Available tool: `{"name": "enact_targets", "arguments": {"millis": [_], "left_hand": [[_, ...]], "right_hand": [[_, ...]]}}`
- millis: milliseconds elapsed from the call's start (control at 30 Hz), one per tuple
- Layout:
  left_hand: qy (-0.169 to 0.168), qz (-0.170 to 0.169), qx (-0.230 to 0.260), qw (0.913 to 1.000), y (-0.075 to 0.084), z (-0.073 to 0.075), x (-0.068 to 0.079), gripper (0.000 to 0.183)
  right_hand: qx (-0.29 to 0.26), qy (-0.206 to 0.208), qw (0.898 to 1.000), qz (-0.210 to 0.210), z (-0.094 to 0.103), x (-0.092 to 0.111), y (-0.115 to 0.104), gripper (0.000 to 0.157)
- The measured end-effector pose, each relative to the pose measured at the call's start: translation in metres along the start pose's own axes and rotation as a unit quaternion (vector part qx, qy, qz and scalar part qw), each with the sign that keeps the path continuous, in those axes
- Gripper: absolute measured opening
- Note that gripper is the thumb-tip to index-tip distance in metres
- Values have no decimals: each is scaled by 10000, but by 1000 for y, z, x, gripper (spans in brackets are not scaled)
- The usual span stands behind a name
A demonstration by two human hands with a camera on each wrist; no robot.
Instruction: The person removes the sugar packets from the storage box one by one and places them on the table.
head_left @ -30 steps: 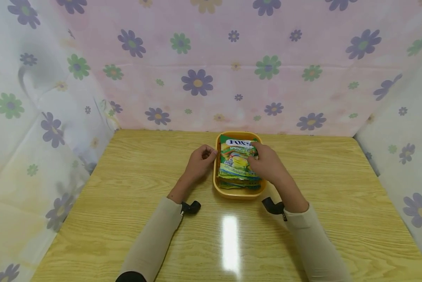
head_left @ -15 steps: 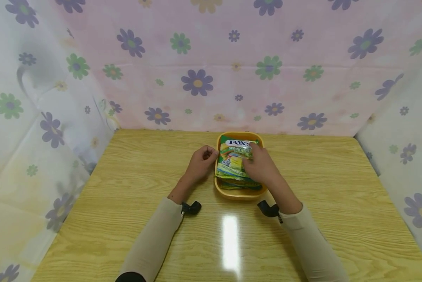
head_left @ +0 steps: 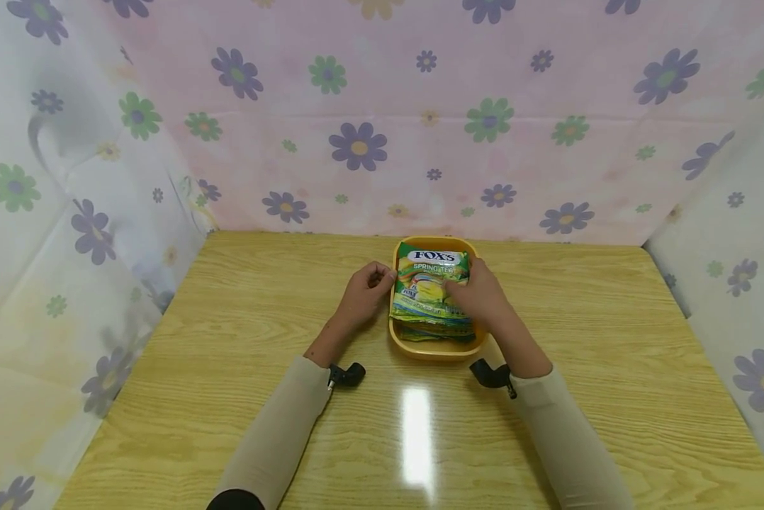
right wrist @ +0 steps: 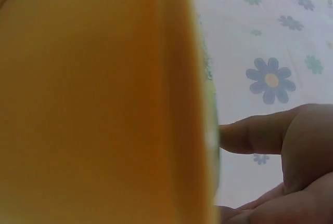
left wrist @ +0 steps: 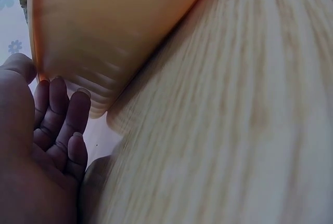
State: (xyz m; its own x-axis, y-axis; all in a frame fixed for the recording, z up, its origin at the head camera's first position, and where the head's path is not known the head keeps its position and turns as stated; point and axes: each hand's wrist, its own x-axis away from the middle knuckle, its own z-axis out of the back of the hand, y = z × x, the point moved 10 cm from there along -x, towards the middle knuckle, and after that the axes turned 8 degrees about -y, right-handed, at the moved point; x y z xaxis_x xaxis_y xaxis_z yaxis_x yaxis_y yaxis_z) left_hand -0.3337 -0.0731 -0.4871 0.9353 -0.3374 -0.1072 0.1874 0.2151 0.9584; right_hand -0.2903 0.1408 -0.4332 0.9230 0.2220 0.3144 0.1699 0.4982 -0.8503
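Observation:
A yellow-orange plastic tub (head_left: 438, 353) stands on the table, holding a stack of green candy packets. The top candy packet (head_left: 427, 292) lies face up and reads FOX'S Spring Tea. At the tub's left side, my left hand (head_left: 364, 294) pinches the rim; in the left wrist view its thumb lies at the edge, its fingers below along the outer wall. My right hand (head_left: 484, 294) is at the right edge of the top packet, gripping it with the thumb on its face. Its other fingers are mostly hidden. The tub wall (right wrist: 104, 104) fills much of the right wrist view.
The tub sits near the back edge of the wood-grain table (head_left: 242, 297). Behind it hangs a pink flowered cloth (head_left: 407, 142), with more flowered cloth at both sides. Black wrist cameras are strapped by both sleeves.
My right hand slid left across the top packet, then back right to its edge. The packet shifted left and straightened a little. The left hand has stayed on the rim.

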Motion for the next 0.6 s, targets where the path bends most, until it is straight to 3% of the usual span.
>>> {"name": "enact_targets", "arguments": {"millis": [133, 267, 467, 600], "left_hand": [[-40, -46, 3, 10000, 1, 0, 0, 21], [-85, -99, 7, 9999, 0, -1, 0, 21], [-96, -85, 33, 9999, -2, -1, -1, 22], [-95, -75, 23, 9999, -2, -1, 0, 23]], "right_hand": [[-357, -78, 9993, -116, -1, -3, 7, 59], [-780, -179, 9968, -90, -5, -3, 8, 52], [-1231, -189, 9922, -25, -9, -2, 7, 63], [-1455, -153, 9892, 72, -11, -4, 7, 58]]}}
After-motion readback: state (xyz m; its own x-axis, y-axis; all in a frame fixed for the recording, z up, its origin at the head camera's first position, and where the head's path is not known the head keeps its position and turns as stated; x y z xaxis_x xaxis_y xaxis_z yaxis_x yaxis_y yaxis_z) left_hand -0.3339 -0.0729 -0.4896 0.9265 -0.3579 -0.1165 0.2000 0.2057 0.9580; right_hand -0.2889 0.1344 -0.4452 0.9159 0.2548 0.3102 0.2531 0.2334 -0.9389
